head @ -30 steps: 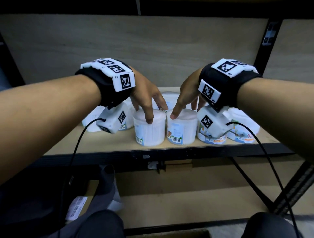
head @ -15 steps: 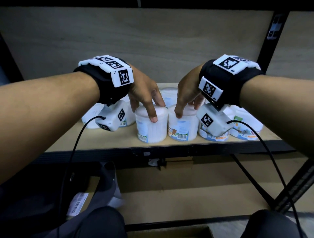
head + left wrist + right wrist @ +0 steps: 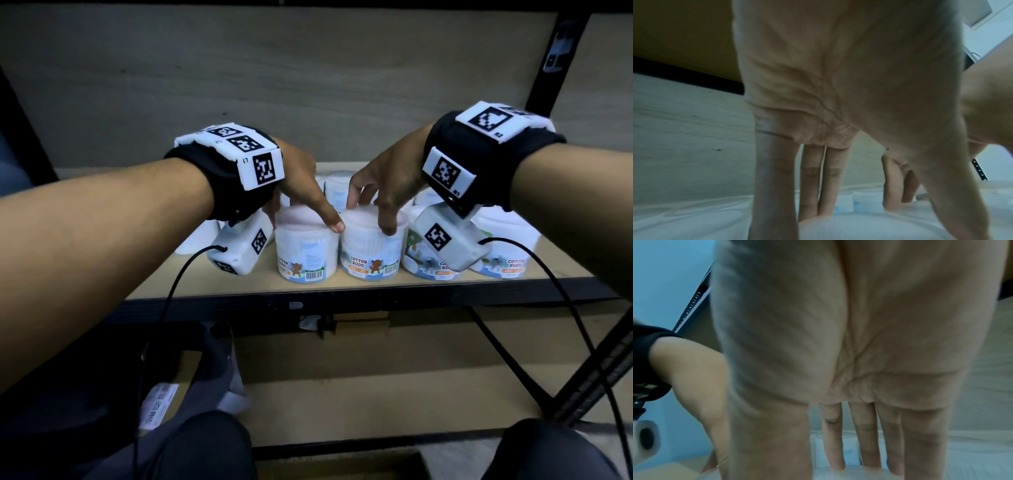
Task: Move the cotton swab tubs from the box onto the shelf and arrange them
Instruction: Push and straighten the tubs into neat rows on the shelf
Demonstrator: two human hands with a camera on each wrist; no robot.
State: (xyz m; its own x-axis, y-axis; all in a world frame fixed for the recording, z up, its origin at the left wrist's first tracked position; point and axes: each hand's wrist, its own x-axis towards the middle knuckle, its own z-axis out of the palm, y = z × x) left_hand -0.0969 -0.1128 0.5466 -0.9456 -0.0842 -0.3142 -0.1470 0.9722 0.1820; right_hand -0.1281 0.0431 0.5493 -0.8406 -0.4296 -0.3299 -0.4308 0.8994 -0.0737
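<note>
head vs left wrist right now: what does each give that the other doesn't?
Head only: the front row of tubs on the shelf, "COTTON BUDS" labels facing out; the left hand on the left middle tub, the right hand on the right middle tub; both wristbands, cables, the lower shelf.

Left wrist only: the palm from below, fingers straight down around a tub lid.

Both: the left hand on that tub, the right hand's fingers beside it, back-row tubs, the wooden back panel.
</note>
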